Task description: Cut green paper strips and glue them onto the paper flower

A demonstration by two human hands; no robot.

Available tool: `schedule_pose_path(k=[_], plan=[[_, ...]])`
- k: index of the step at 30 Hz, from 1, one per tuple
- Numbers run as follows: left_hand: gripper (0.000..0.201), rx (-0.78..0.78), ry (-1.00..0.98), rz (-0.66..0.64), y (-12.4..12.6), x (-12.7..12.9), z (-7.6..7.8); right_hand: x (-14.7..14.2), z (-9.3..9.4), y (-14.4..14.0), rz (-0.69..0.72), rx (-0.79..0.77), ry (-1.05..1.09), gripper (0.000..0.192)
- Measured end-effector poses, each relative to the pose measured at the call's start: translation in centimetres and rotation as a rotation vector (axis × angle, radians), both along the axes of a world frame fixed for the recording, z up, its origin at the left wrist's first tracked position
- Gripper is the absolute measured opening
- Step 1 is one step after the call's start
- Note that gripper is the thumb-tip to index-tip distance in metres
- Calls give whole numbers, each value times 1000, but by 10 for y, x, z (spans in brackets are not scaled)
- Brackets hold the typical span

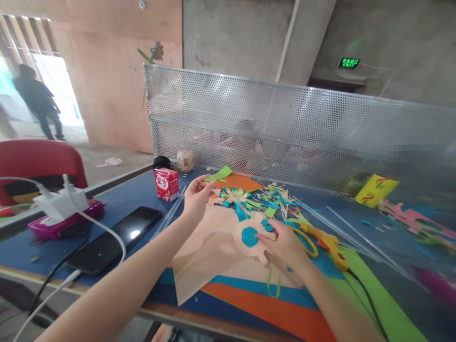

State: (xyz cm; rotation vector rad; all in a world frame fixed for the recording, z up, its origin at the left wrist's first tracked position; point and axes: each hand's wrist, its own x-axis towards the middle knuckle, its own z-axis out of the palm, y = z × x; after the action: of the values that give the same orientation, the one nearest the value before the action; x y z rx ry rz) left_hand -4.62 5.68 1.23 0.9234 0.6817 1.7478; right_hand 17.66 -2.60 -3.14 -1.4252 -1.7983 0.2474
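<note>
1. Right hand [281, 244] pinches a beige paper flower with a blue centre [250, 236], holding it just above the beige sheet [210, 256] on the counter [142, 190].
2. Left hand [195, 197] raised, fingers loosely curled, holding nothing I can make out.
3. Glue gun [329, 244] lies just right of the right hand.
4. Looks like the assembly stage; gluing would need the left hand to steady the flower.
</note>
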Motion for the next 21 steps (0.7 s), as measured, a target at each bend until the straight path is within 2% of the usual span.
schedule_pose_path(k=[4, 7, 11, 14, 17, 21], plan=[[45, 17, -27, 19, 5, -10, 2, 14, 4, 6, -64, 276, -57, 32], [44, 21, 24, -63, 0, -6, -2, 23, 19, 7, -113, 435, -91, 28], [43, 43, 141, -239, -11, 5, -5, 18, 46, 5, -24, 446, -247, 15], [39, 54, 207, -332, -16, 11, -8, 6, 54, -5, 71, 382, -416, 12], [38, 59, 243, -383, -18, 13, -13, -2, 44, -31, 125, 350, -518, 12], [37, 68, 222, -383, -15, 11, -10, 0, 16, -84, 198, 383, -575, 19]])
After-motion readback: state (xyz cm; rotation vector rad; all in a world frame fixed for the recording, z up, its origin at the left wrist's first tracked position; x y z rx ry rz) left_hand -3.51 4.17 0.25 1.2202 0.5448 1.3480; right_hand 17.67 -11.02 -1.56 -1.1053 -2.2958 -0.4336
